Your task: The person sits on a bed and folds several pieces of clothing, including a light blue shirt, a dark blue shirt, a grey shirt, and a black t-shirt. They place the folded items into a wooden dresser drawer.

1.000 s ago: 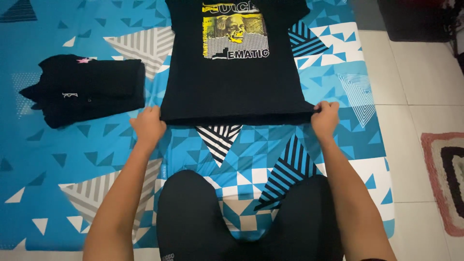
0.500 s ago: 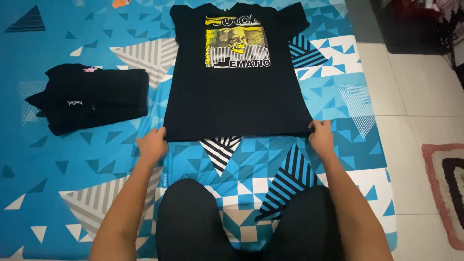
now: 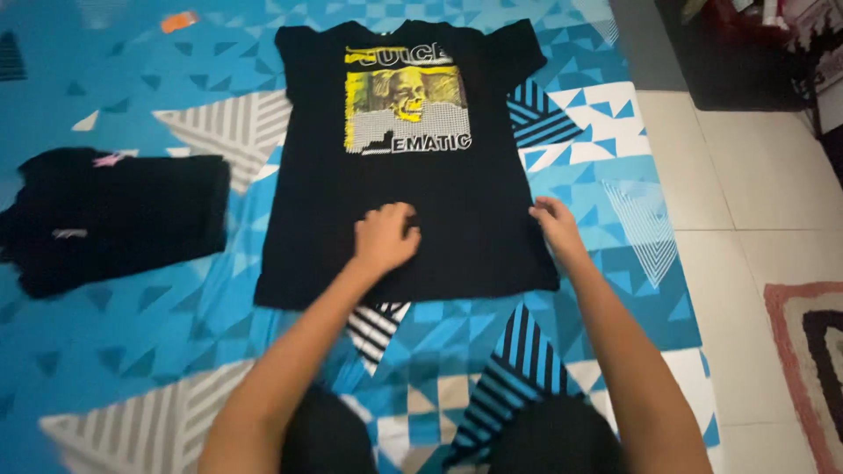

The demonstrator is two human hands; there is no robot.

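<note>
A black T-shirt (image 3: 457, 202) with a yellow and white print lies flat, front up, on the blue patterned sheet (image 3: 149, 351). My left hand (image 3: 385, 237) rests on the lower middle of the shirt with fingers curled, pressing the cloth. My right hand (image 3: 553, 226) lies on the shirt's right side edge, fingers touching the fabric. Whether either hand pinches the cloth is unclear.
A folded pile of black clothes (image 3: 114, 215) lies on the sheet to the left. A small orange object (image 3: 179, 21) sits at the far top left. White floor tiles (image 3: 746, 184) and a striped rug (image 3: 812, 351) lie to the right. My dark-clad knees (image 3: 334, 439) are at the bottom.
Both hands have left the shirt's bottom corners. The left hand moved right and up onto the shirt's lower middle; the right hand slid up along the right edge. The view shifted forward.
</note>
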